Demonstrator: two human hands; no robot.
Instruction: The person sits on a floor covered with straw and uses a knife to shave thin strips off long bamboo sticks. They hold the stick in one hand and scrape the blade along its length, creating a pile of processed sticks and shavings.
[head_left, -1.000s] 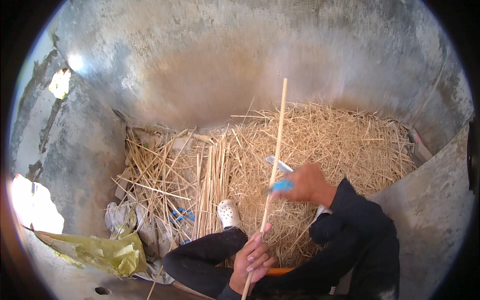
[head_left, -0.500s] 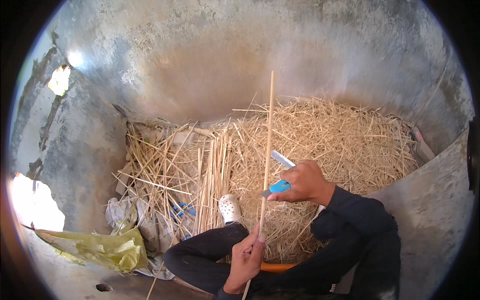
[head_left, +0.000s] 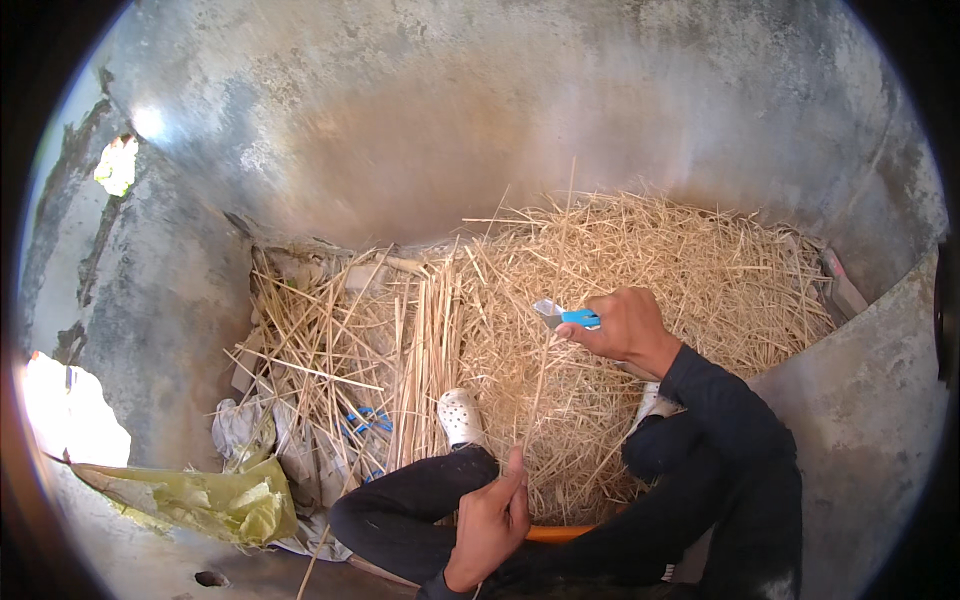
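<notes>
My left hand [head_left: 488, 530] is low in the middle, closed on a thin bamboo strip [head_left: 539, 395] with the thumb pointing up along it. The strip runs away from me, narrow and blurred against the straw, with its far tip near the wall. Above and to the right, my right hand [head_left: 630, 325] grips a knife with a blue handle [head_left: 580, 318] and a short, pale metal blade. The blade lies at the strip, well up from my left hand; whether it touches the strip I cannot make out.
A heap of pale shavings [head_left: 680, 260] covers the floor ahead. Left of it lie a bundle of split strips [head_left: 425, 360] and loose sticks [head_left: 310, 320]. A yellow-green plastic sheet [head_left: 230, 500] hangs at left. Concrete walls [head_left: 450, 120] enclose me. An orange edge [head_left: 560, 534] shows between my legs.
My right hand has moved up and slightly right along the strip with the knife, whose angle has changed. The strip now leans more to the right and looks thinner.
</notes>
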